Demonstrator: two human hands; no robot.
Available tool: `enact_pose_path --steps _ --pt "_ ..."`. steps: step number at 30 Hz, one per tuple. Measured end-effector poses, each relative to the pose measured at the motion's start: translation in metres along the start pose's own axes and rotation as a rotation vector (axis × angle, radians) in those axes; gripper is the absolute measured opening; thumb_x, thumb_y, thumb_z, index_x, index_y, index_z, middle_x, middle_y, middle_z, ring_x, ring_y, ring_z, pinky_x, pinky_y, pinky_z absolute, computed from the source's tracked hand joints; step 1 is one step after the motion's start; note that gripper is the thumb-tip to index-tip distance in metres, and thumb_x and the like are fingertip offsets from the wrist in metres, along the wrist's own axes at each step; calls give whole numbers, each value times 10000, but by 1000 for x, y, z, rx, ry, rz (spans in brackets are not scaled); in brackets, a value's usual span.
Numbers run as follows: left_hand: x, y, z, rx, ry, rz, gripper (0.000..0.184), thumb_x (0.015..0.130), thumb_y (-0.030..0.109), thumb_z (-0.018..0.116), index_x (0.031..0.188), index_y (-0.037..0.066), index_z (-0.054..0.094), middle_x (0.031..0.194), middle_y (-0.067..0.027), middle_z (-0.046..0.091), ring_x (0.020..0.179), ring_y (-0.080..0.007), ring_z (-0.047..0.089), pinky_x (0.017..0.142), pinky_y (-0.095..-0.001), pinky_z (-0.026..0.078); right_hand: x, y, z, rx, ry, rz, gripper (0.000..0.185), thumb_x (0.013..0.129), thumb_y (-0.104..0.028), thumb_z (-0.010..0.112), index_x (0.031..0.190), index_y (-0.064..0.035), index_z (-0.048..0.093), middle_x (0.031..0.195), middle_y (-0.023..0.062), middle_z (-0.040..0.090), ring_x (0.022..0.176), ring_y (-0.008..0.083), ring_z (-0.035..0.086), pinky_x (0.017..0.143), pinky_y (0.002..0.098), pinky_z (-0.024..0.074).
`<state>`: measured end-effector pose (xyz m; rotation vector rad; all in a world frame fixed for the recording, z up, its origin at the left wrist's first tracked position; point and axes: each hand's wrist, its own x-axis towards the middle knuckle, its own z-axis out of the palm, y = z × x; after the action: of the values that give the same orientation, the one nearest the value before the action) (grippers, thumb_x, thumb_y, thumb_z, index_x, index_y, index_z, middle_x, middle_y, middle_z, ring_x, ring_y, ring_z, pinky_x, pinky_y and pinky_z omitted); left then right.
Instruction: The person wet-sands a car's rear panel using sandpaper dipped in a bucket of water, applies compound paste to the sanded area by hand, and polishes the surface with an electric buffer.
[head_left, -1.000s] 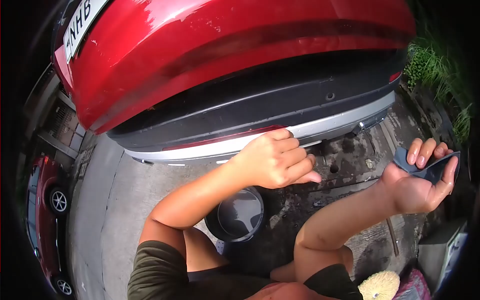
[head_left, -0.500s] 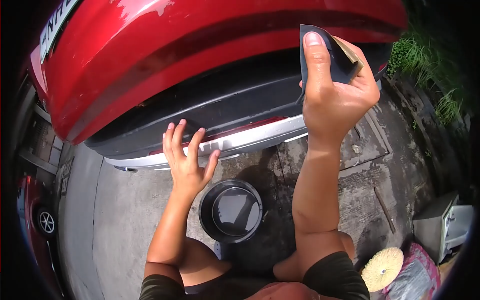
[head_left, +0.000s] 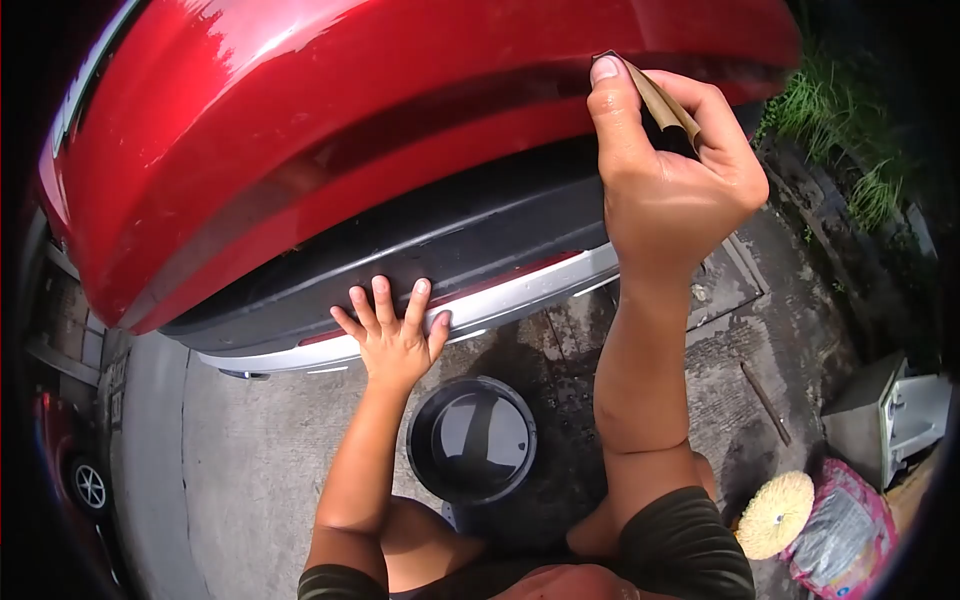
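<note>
At the car's rear bumper (head_left: 500, 222), left hand (head_left: 395, 345) spread, fingers apart, over the bumper's lower edge, seemingly touching. Right hand (head_left: 672, 180) raised before the red bodywork (head_left: 400, 90), thumb and fingers closed on a bent brown-backed sheet (head_left: 655, 98), perhaps sandpaper. Bucket of water (head_left: 471, 440) on the concrete (head_left: 260, 450) below, between the arms.

On your right, a thin brown stick lies on the grey concrete ground, near a boxy grey container (head_left: 868, 422). Toward the ground's (head_left: 260, 430) near right corner, you have a round cream shaggy pad (head_left: 777, 513) beside a pink-and-grey plastic bag (head_left: 845, 535). Green grass (head_left: 825, 112) borders the far right.
</note>
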<state>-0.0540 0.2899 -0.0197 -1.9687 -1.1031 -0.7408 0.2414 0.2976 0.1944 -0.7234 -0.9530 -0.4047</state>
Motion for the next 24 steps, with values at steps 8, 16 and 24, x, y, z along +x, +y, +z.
enact_pose_path --steps 8,16,24 --pt "-5 -1 5 -1 17 4 689 984 573 608 1609 337 441 1768 -174 106 1625 -449 13 1236 -702 -74 3 -25 7 0 -228 -272 162 740 19 896 796 10 745 688 51 707 606 108 633 580 224 482" --pt "-4 -2 2 -16 16 38 675 965 557 650 1576 315 496 1763 -191 112 1620 -466 5 1234 -701 -78 14 -31 9 -83 -336 -495 193 700 10 894 785 -5 722 691 67 687 586 136 630 564 246 495" --pt "-3 -1 0 -34 29 31 670 959 556 657 1571 330 503 1762 -179 131 1623 -452 16 1239 -692 -83 15 -31 6 -228 -293 -563 242 692 -8 904 747 -17 669 676 68 661 573 156 616 570 260 503"
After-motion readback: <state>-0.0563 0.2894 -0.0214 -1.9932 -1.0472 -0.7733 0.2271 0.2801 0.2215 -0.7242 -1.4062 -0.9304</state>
